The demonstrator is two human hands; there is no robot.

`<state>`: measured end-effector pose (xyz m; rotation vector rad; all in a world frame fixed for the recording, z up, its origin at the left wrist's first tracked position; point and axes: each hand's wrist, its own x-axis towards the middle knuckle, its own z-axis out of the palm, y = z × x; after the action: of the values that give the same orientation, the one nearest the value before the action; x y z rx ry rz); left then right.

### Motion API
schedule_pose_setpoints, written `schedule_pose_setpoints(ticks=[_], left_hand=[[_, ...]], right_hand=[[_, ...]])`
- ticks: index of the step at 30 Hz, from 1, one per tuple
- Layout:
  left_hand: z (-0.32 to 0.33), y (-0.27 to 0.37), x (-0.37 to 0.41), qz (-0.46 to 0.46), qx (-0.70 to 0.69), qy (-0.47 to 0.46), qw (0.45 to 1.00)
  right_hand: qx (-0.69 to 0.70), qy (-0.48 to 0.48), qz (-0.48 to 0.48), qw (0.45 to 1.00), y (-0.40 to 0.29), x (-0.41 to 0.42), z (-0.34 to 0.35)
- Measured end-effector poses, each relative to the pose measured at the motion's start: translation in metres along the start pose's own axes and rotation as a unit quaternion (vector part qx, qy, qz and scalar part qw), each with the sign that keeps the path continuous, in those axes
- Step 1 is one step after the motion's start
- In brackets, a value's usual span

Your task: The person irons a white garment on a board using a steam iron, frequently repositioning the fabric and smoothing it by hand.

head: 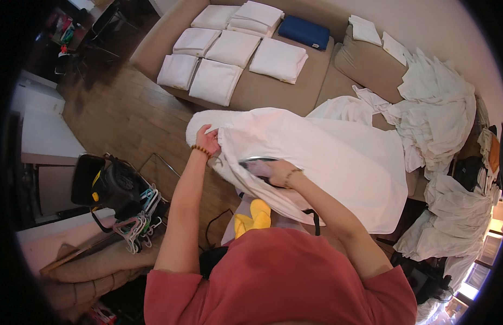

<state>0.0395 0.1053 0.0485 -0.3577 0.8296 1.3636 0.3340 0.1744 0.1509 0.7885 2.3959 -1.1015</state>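
A large white cloth point(324, 158), with a gathered edge, lies over a padded white ironing board point(200, 122). At the board's left end, my left hand point(208, 140) holds the cloth's gathered edge between its fingers. My right hand point(272, 170) grips a dark clothes iron point(245, 162) with a shiny rim, which rests on the cloth; its handle is mostly hidden by the fingers. Near my right forearm a black cord point(316, 222) hangs over the cloth's near edge. A yellow cloth item point(253, 217) is in front of my waist.
Folded white cloths point(233, 46) and a blue folded item point(304, 31) lie on the beige sofa point(276, 95) beyond the board. Crumpled white cloths point(438, 109) are heaped at right. To the left stand a chair point(87, 178) with a black bag point(117, 183) and several hangers point(138, 227).
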Motion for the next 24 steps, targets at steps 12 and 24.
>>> schedule_pose_setpoints(ticks=[12, 24], left_hand=[[0.046, 0.026, 0.037, -0.154, 0.165, -0.180, 0.958], [0.057, 0.052, 0.026, 0.054, 0.527, -0.102, 0.842]], right_hand=[[0.130, 0.184, 0.188, 0.956, 0.160, -0.166, 0.022], [0.027, 0.137, 0.079, 0.987, 0.009, 0.092, -0.048]])
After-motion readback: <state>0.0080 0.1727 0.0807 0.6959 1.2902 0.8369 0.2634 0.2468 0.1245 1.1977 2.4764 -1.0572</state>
